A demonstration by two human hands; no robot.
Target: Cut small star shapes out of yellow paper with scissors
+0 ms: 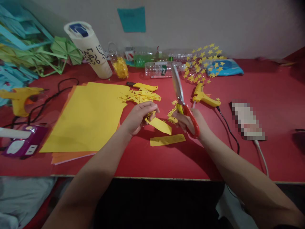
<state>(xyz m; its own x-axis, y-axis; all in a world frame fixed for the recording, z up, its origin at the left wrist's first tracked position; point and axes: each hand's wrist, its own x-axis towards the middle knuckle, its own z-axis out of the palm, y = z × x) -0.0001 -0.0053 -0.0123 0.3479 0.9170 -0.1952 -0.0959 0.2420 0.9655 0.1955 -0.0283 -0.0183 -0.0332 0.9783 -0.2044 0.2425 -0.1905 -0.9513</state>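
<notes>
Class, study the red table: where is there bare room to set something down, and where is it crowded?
Bare: the red table between the lower yellow strip and the near edge; also right of the blue packet, behind the pixelated device.

Crowded: the left, with paper stack and purple box; the back, with plastic bottles.

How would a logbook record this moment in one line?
left hand: holding yellow strip; right hand: holding scissors; second strip: lying on red table
</notes>
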